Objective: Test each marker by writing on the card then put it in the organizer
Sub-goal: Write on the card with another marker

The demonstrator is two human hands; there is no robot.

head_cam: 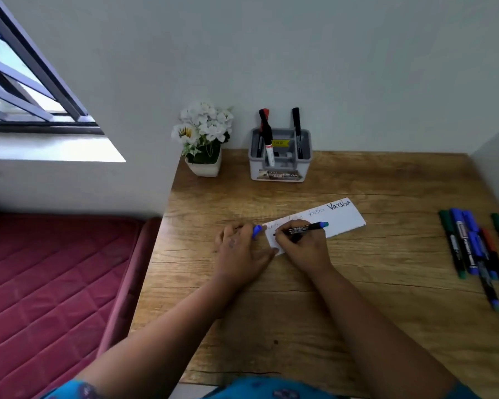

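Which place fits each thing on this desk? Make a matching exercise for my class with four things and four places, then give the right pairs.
Things
1. blue cap
2. marker in use
3. organizer
4. loose markers

Places
A. at the back of the table, beside the flower pot
B. in the right hand, tip on the card
C. lying at the right edge of the table
D. held in the left hand

Pairs: 1-D, 2-B, 3-A, 4-C
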